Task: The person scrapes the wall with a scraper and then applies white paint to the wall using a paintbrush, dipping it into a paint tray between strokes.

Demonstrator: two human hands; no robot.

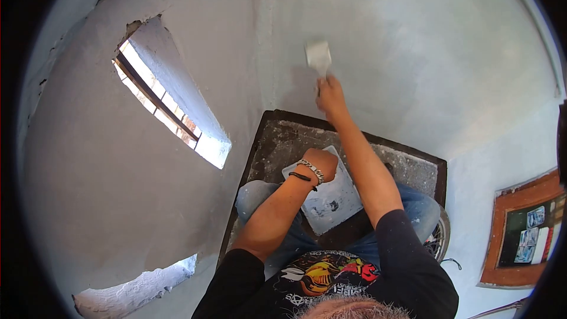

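My right hand [331,95] is closed around the handle of a wide brush [319,56], whose pale head is against or close to the wall [390,41] in front of me. Lower down, my left hand [321,164] is closed at the upper edge of a white, paint-smeared tray [333,204], which lies between my knees. A chain bracelet and a dark band circle the left wrist. What the left fingers grip is hidden from this angle.
A slanted opening [159,97] cuts through the left wall. Below me is a speckled dark ledge [283,142] with a dark border. A wooden frame [496,230] hangs at the right, and part of a wheel [442,236] shows beside my knee.
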